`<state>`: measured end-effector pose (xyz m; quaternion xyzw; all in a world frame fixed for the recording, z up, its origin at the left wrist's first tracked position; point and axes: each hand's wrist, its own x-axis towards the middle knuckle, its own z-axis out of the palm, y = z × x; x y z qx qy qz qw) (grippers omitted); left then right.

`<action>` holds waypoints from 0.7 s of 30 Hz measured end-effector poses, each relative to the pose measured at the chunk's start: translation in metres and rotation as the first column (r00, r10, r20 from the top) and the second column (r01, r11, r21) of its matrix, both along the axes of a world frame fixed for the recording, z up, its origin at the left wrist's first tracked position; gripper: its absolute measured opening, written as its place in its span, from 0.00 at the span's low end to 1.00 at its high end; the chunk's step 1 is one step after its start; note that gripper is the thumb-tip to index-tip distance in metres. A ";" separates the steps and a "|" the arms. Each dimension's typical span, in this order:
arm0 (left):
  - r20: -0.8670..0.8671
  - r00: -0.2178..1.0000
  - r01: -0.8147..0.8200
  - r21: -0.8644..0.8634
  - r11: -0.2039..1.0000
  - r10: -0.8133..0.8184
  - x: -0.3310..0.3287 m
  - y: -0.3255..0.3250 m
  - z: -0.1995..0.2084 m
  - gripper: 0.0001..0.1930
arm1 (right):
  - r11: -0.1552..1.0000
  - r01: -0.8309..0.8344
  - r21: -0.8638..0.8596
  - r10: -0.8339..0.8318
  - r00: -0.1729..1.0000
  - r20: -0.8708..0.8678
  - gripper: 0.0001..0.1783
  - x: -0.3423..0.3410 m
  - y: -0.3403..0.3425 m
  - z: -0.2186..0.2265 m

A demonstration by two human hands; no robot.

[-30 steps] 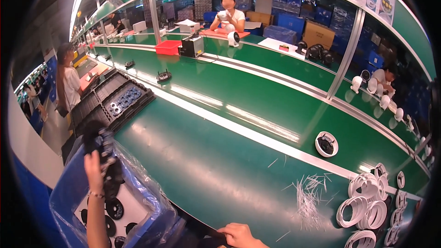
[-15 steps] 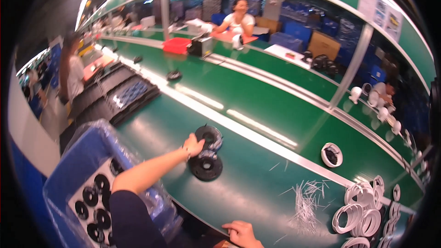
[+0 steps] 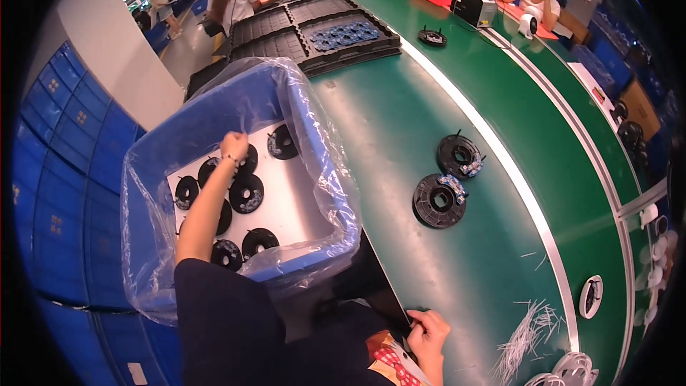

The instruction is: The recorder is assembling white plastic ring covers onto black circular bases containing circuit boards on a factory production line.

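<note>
My left hand [image 3: 234,146] reaches into a plastic-lined blue bin [image 3: 291,269], its fingers closed at a black round part [image 3: 248,160] with a hole in the middle. Several similar parts, such as this black ring-shaped part [image 3: 246,194], lie around it on a white sheet [image 3: 289,189]. On the green table [image 3: 379,164] sit two more black round parts [image 3: 434,201] [image 3: 457,155], close together, with small blue circuit boards and wires on them. My right hand [image 3: 429,332] rests at the table's near edge, fingers curled, with nothing visible in them.
Black trays [image 3: 314,32] with blue pieces stand beyond the bin. Thin white strips [image 3: 525,339] and white rings [image 3: 572,369] lie at the lower right. A conveyor [image 3: 529,129] runs past the table, carrying a black part [image 3: 432,36]. Other people sit across and at the far end.
My view has swung left. My left hand has left the two round parts on the table and moved into the blue bin. My right hand stays by the table edge.
</note>
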<state>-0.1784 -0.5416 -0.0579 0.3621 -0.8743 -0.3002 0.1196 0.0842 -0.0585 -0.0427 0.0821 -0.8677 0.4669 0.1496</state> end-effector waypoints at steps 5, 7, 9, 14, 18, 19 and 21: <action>0.021 0.982 0.187 -0.176 0.966 -0.186 -0.047 0.003 -0.057 0.30 | 0.999 0.039 -0.038 -0.037 0.999 0.037 0.14 0.001 0.005 0.001; 0.026 0.989 0.151 -0.220 0.964 -0.149 -0.060 0.018 -0.058 0.33 | 0.998 0.056 -0.039 -0.054 0.998 0.038 0.14 -0.001 0.002 0.007; 0.138 0.914 0.405 -0.222 0.887 -0.382 -0.064 0.021 -0.063 0.38 | 0.997 0.074 -0.018 -0.073 0.997 0.024 0.14 -0.002 -0.001 0.001; 0.219 0.924 0.353 -0.178 0.919 -0.313 -0.071 0.025 -0.061 0.30 | 0.985 0.161 -0.055 -0.162 0.987 -0.011 0.16 -0.003 0.006 0.002; 0.267 0.880 0.470 -0.618 0.631 -0.394 -0.020 0.006 -0.012 0.28 | 0.995 0.096 -0.020 -0.096 0.995 0.000 0.13 -0.005 0.005 0.008; 0.333 0.846 0.531 -0.583 0.615 -0.416 -0.015 -0.007 -0.015 0.29 | 0.995 0.096 -0.033 -0.097 0.995 -0.029 0.12 -0.007 0.003 0.016; 0.253 0.825 0.531 -0.656 0.537 -0.506 -0.009 -0.005 -0.026 0.29 | 0.995 0.095 -0.025 -0.095 0.995 -0.014 0.11 -0.002 0.005 0.017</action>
